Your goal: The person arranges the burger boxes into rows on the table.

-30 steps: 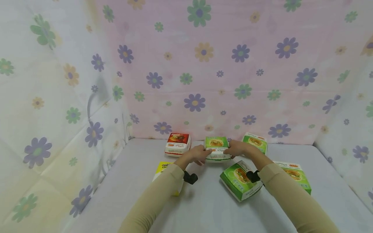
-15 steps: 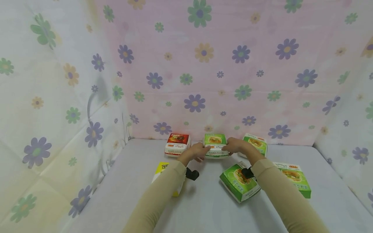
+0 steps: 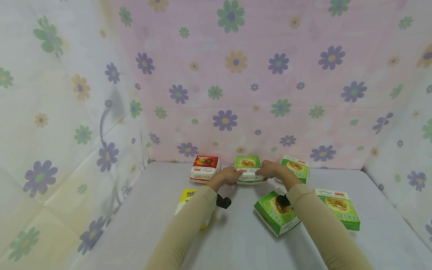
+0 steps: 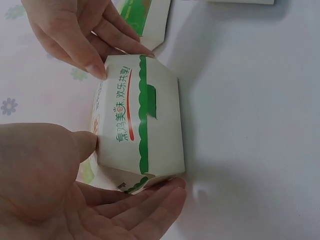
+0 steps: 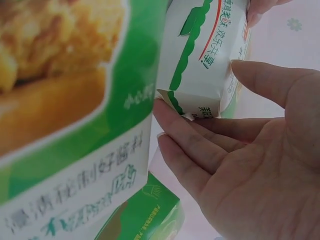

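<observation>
While both hands worked together at the far side of the table (image 3: 236,240), the left hand (image 3: 223,177) gripped the left end of a green-and-white burger box (image 3: 248,164), its thumb on the near upper edge and its fingers along the side, close to the base. The right hand (image 3: 275,170) held the opposite end in much the same way, thumb on the near edge and fingers against the side. The box sat between them near the middle of the table's far edge; the pictures did not settle whether its base touched the surface. Its near side showed Chinese lettering, a red stroke and a scalloped green band.

Just beyond the left hand, toward the far left corner, lay a red-topped box (image 3: 206,163). Behind the right hand, toward the far right corner, stood the far-right green box (image 3: 297,169), along the same far edge. Nearer the front, a yellow-and-white box (image 3: 186,195) was partly covered by the left sleeve (image 3: 189,227). The turned green box (image 3: 272,210) lay askew to the table's edges, partly beneath the right sleeve (image 3: 325,227), and the near-right green box (image 3: 341,208) lay toward the right edge. A black device (image 3: 223,201) showed at the left wrist. Beyond the far edge hung a pink flowered curtain (image 3: 202,105).
</observation>
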Demonstrator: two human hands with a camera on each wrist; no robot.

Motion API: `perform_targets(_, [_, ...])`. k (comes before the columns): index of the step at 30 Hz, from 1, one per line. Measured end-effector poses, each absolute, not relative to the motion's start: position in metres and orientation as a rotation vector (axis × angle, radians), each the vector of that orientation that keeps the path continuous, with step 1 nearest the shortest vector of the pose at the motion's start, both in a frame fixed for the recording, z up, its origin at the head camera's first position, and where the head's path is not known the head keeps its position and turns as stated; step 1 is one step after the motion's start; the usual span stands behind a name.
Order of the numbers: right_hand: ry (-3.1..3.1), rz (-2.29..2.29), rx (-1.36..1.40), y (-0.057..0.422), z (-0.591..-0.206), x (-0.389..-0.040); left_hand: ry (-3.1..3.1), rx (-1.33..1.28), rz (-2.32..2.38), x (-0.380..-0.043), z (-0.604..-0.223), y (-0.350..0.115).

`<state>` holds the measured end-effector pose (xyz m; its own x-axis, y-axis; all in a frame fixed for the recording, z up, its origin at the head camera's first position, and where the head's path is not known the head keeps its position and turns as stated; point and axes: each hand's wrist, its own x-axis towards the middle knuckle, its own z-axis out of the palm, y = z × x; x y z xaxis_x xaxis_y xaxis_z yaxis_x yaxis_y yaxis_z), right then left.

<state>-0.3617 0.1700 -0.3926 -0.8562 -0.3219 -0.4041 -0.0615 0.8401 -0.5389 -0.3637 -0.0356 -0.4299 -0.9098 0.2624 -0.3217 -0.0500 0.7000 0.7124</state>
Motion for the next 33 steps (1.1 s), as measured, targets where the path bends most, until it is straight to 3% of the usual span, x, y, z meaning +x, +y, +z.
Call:
perform_targets(7, [2.573, -0.736, -0.293, 0.177, -0.380, -0.348, 2.541, 0.191, 0.971, -0.354, -0.417, -0.043])
perform_targets(16, [2.722, -0.587, -0.383, 0.199, -0.354, -0.304, 2.626, 0.296, 0.830, -0.317, -0.397, -0.047])
perform_targets(25, [2.689, -0.626, -0.446, 0.231, -0.373, -0.276, 2.540, 0.468, 0.924, -0.280, -0.418, -0.028])
perform_targets(33, [2.575, -0.779, -0.397, 0.248, -0.387, -0.264, 2.458, 0.439, 1.056, -0.257, -0.440, -0.014])
